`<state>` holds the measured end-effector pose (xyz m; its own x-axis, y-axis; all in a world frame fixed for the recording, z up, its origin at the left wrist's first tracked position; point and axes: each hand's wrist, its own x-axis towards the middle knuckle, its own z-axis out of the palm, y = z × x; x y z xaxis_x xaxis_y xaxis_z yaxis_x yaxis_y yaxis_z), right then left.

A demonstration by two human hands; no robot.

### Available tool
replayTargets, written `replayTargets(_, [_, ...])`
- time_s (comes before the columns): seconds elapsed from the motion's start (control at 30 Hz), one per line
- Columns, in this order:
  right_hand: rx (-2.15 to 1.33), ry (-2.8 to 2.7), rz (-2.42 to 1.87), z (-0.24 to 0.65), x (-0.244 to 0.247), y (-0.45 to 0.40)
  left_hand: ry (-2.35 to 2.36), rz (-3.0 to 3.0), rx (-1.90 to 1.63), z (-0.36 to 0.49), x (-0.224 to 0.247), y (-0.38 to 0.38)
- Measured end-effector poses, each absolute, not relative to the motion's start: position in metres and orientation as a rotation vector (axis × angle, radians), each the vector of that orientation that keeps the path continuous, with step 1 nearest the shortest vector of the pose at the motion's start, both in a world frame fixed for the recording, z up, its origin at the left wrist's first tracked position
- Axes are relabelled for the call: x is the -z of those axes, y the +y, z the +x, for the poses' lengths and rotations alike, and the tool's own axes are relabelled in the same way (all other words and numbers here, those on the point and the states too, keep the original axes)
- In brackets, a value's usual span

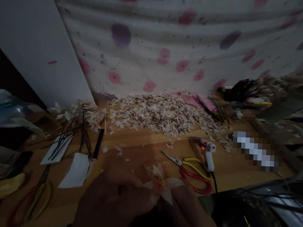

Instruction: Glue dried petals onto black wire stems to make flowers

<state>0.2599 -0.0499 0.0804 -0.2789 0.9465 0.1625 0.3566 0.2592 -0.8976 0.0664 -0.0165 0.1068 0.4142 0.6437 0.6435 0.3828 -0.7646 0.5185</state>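
Close to my body, a pale flower (160, 185) with pointed, thin petals and an orange centre faces up between my two hands. My left hand (116, 196) is closed, with its fingertips at the flower's left petals. From the right, my right hand (190, 210) closes around the flower's underside. The stem and most of the fingertips are hidden in shadow. Just beyond my right hand lie scissors (195, 188) with red and yellow handles. A white glue gun (209, 157) with a lit red light rests behind them.
A wide heap of pale petals (159, 114) covers the table's back. On the left are dark stems (63, 139), finished flowers (90, 115), white paper pieces (74, 170) and a second pair of scissors (39, 195). More dark stems (212, 110) lie at the back right. A spotted cloth (170, 36) hangs behind.
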Motion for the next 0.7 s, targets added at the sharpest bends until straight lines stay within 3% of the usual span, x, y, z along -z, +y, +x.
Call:
replayTargets(0.13, [-1.132,-1.375,-1.326,0.252,-0.065,-0.051,0.962,2.166,-1.553,0.074,-0.095,-0.004])
replayTargets(0.23, [-1.468,-1.069,-1.209,0.244,-0.056,-0.043,1.020,2.033,-1.521,0.086,-0.084,-0.002])
replayTargets(0.4, [-1.697,-0.806,-1.017,0.241,-0.060,-0.031,1.092,1.786,-1.537,0.104,-0.074,0.000])
replayTargets(0.7, [-1.789,-0.737,-0.918,0.240,-0.059,-0.029,1.152,1.613,-1.508,0.110,-0.061,0.010])
